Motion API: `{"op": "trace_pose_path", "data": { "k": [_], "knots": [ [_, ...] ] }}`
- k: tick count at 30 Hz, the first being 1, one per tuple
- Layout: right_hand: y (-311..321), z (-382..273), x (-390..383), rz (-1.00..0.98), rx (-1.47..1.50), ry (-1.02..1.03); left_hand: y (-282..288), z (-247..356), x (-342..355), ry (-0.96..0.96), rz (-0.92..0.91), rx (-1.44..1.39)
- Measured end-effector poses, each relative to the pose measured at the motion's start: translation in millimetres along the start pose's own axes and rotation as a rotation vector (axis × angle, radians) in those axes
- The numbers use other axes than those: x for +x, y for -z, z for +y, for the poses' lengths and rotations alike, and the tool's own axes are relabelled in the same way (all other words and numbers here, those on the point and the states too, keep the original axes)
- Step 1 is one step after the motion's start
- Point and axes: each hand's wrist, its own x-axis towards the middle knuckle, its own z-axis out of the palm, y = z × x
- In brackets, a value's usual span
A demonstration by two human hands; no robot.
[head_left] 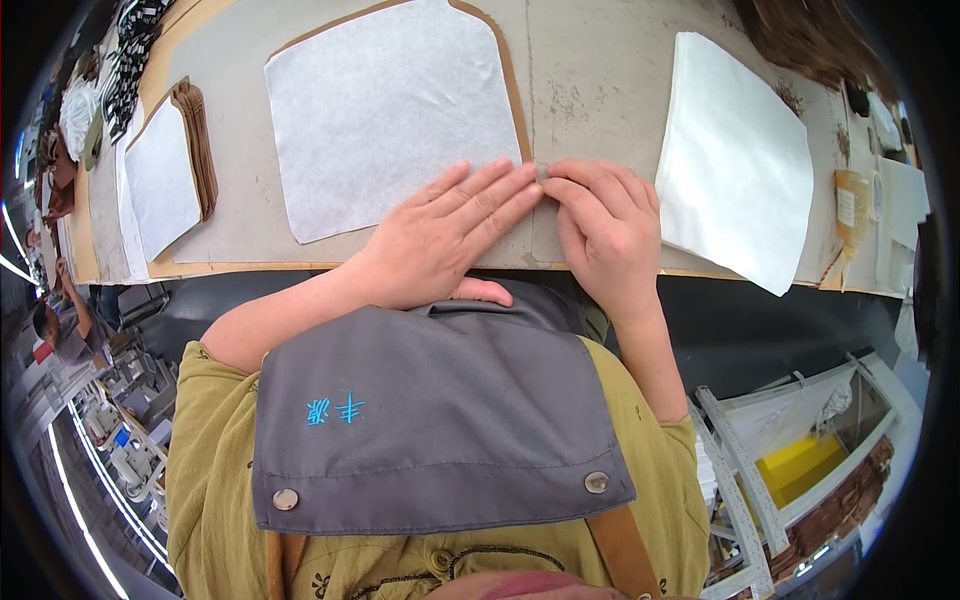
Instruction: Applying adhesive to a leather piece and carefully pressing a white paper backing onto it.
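Note:
A large white sheet [385, 115] lies on the grey work surface, with a brown piece [513, 85] beneath it showing along its top and right edges. My left hand [430, 235] rests flat across its lower right corner, fingers stretched out and thumb apart. Just right of that corner, my right hand [612, 235] is closed, its curled fingertips meeting the left fingertips. Whatever the right fingers pinch, if anything, is hidden. The sheet's lower right corner is also covered by my hands.
To the right lies a stack of white sheets [735, 150]. A smaller stack of brown pieces with a white top [165, 185] sits at the left. A bottle with yellowish contents [851, 207] is at the far right, and dark brown material [810, 35] lies at the back right.

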Motion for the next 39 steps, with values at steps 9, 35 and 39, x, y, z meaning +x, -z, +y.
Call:
{"op": "trace_pose_path", "data": {
  "k": [9,35,39],
  "knots": [
    [1.8,-1.9,0.2,-0.022,0.019,-0.024,17.7,-38.7,13.5,0.140,0.206,0.055],
    [-42.4,-34.5,67.6,-0.231,-0.148,-0.017,21.3,-123.0,-64.2,0.624,0.351,0.172],
    [-94.4,-66.9,105.6,-0.362,-0.075,0.146,14.2,-120.6,-64.7,0.630,0.336,0.204]
  ]
}}
